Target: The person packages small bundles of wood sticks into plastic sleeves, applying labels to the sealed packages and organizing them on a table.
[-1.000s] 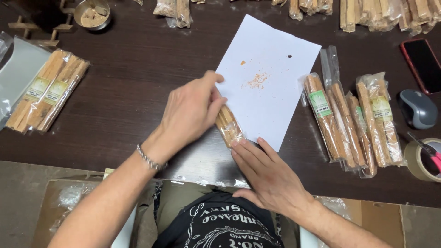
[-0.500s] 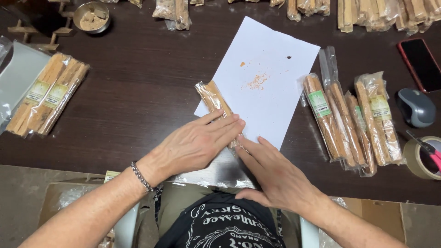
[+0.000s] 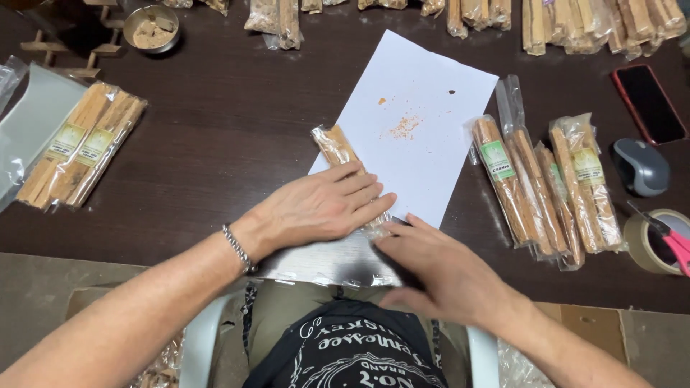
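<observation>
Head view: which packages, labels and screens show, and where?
Clear packet of wood sticks: centre, under left hand.
Labelled packets: table's left, green-yellow labels.
Labelled packets: right of the white paper, green labels.
Phone: far right, dark screen, red case.

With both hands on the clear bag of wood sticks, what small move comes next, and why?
Probably slide the right hand along the open flap to fold it flat. The left hand lies pressed flat on the bag of sticks, pinning it at the edge of the white paper, while the flap looks loose.
</observation>
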